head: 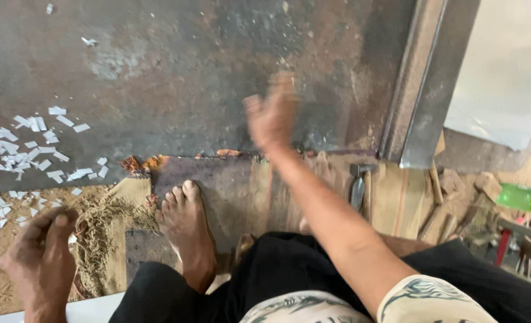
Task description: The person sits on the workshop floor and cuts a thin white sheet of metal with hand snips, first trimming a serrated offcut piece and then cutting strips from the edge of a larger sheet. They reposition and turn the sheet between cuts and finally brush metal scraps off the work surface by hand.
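My right hand (272, 115) is stretched forward over the dark, worn metal sheet (187, 66) on the floor. It is blurred by motion, fingers spread, with nothing in it. My left hand (41, 254) rests low at the left above the sandy floor, fingers loosely curled and apart, holding nothing that I can see. My bare foot (186, 230) lies on a worn mat (241, 191) between the two hands. I sit with black trousers over my legs.
Several small white paper scraps (32, 149) lie scattered at the left on the sheet and sand. A frayed sack cloth (107, 230) lies beside the foot. A metal angle bar (418, 90) runs up at the right, beside wood offcuts (457, 197), a small metal tool (357, 190) and a green packet (522, 197).
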